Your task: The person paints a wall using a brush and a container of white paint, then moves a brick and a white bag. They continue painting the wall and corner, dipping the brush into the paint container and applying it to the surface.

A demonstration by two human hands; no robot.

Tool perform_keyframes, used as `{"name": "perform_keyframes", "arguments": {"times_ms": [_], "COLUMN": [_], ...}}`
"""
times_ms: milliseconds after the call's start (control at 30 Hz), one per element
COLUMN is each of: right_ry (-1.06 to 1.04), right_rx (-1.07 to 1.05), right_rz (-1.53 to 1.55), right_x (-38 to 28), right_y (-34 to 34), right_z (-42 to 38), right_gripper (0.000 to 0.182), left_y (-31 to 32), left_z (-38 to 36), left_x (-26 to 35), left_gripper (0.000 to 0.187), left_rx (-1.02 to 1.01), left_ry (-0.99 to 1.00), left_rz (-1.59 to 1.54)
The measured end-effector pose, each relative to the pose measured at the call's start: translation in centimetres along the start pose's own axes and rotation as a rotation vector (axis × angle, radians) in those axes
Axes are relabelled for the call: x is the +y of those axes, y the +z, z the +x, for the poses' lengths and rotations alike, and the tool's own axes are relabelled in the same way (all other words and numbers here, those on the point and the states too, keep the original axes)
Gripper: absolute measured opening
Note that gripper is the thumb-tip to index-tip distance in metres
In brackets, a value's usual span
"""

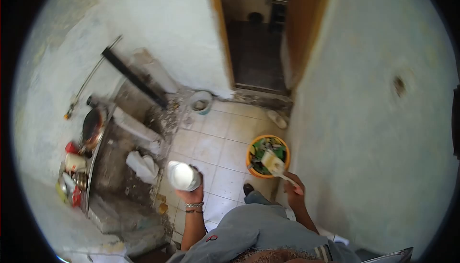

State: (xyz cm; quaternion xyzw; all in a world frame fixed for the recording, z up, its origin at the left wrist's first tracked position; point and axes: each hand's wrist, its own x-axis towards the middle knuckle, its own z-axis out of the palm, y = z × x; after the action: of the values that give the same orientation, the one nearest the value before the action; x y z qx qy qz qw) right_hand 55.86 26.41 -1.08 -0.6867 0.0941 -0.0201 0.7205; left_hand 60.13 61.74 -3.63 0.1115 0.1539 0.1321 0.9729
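- Left hand (pixel 190 195): closed round the side of a round, open-topped container with a bright white interior (pixel 182 176), held up over the floor. Silver bracelet (pixel 194 205) and a thin dark band at the wrist.
- Right hand (pixel 294 189): narrow grip on the handle of a pale, flat-headed utensil (pixel 272 161); could not tell its exact kind.
- Utensil's head lay over the round orange tub (pixel 248 160); contact with the contents could not be told.
- Tub sat near the right wall, holding green leaves and pale scraps (pixel 261 146).
- Pale square-tiled floor (pixel 230 143) beneath; dark shoe (pixel 247 189) just beside the tub, on the wearer's side.
- Farther off: pair of pale slippers (pixel 277 119) by the right wall, grey-blue bucket (pixel 201 103) near the doorway (pixel 256 54).
- Left side: crumpled white bag (pixel 143 166); beyond it, a metal-edged bench (pixel 97 152) bore a dark round pan (pixel 92 126) and a cream container (pixel 75 162).
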Motion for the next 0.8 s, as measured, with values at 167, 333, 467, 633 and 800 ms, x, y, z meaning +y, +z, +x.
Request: {"name": "perform_keyframes", "arguments": {"times_ms": [167, 333, 467, 633, 800], "right_ry": [-0.081, -0.177, -0.189, -0.18, -0.218], "right_rx": [0.142, 0.056, -0.035, -0.149, -0.312], "right_rz": [-0.008, -0.072, -0.159, -0.097, -0.14], "right_x": [-1.2, -3.9, -5.5, -4.3, -6.1], "right_y": [1.0, 3.2, 7.8, 17.3, 30.7], "right_z": [8.4, 18.0, 24.3, 31.3, 40.4], "right_gripper": [0.032, 0.033, 0.036, 0.031, 0.024], "left_y": [4.0, 6.0, 5.8, 4.3, 4.0], "left_z": [7.4, 12.9, 17.0, 23.5, 30.6], "left_x": [-0.6, 1.0, 3.8, 8.5, 13.8], "left_gripper": [0.06, 0.06, 0.059, 0.058, 0.057], "left_rx": [0.066, 0.039, 0.064, 0.08, 0.163], "left_ry": [-0.09, -0.071, -0.047, -0.037, 0.02], "left_rz": [-0.041, -0.032, -0.023, -0.015, 0.063]}}
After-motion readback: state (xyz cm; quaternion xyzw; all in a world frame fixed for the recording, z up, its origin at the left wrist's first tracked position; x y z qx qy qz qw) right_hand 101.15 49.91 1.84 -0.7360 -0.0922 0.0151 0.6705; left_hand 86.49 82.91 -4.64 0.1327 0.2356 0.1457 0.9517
